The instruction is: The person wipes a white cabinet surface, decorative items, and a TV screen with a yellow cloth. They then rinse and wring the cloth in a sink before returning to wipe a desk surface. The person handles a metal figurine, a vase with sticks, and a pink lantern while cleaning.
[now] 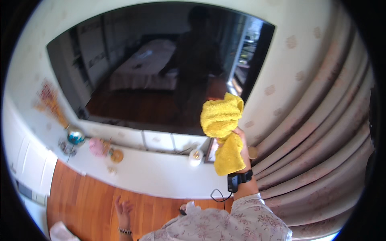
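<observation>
My right hand [239,137] is closed around the middle of a yellow terry cloth [221,117], which bunches above the grip and hangs down below it. The cloth is in front of the lower right corner of a wall-mounted television [141,99]; whether it touches the screen I cannot tell. Most of my right hand's fingers are hidden by the cloth. Low in the view, my left hand [123,208] hangs over the wood floor with its fingers apart and nothing in it. The dark screen reflects a bed and a standing figure.
A long white cabinet [150,173] runs below the television. On it stand a white candle jar [195,157], a picture frame [209,150], a pink ornament [98,147] and a vase [75,135] of dried stems. Long curtains [313,120] hang at right. A thin cable [217,199] trails from my wrist device.
</observation>
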Demonstrator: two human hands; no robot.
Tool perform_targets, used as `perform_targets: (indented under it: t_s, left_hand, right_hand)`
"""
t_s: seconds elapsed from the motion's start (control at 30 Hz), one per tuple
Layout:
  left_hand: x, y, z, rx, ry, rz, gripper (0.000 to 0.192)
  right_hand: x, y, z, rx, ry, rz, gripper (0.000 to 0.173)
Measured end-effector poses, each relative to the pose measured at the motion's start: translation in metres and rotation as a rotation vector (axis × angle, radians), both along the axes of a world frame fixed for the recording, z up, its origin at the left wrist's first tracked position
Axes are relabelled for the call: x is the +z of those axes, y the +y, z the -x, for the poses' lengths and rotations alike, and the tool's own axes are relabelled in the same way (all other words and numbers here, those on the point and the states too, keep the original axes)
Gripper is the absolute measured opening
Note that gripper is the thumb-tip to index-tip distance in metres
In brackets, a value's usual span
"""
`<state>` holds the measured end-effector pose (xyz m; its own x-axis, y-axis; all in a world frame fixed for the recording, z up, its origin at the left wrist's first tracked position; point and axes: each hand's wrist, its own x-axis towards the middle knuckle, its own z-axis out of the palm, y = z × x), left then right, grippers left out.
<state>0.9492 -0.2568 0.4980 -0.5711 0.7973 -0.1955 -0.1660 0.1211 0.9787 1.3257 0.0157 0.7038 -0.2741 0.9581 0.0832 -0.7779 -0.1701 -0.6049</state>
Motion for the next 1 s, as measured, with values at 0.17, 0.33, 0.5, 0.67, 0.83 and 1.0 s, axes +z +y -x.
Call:
perform_targets:
  t_s: [0.17,0.33,0.5,0.67,0.83,1.0]
  left_hand:
    - [0.009,-0.076,0.008,0.061,0.104,-0.084,0.048]
    - [-0.01,-0.205,0.04,0.169,0.131,-0.062,0.048]
    - [-0.052,-0.354,0.047,0.355,0.101,0.066,0.046]
    - [-0.077,-0.478,0.029,0.504,0.093,0.319,0.048]
    - [-0.096,-0.497,0.009,0.642,-0.061,0.323,0.046]
    - [-0.112,-0.506,0.032,0.83,0.002,0.379,0.038]
  right_hand:
    - [-0.02,-0.09,0.147,0.347,-0.076,0.141,0.032]
    - [-0.057,-0.184,0.269,0.658,-0.192,0.1,0.042]
    - [-0.1,-0.268,0.36,1.047,-0.197,0.186,0.045]
    - [-0.131,-0.362,0.442,1.238,-0.341,0.151,0.043]
    - [-0.136,-0.41,0.52,1.389,-0.421,0.088,0.041]
    - [-0.149,-0.448,0.602,1.579,-0.434,-0.002,0.041]
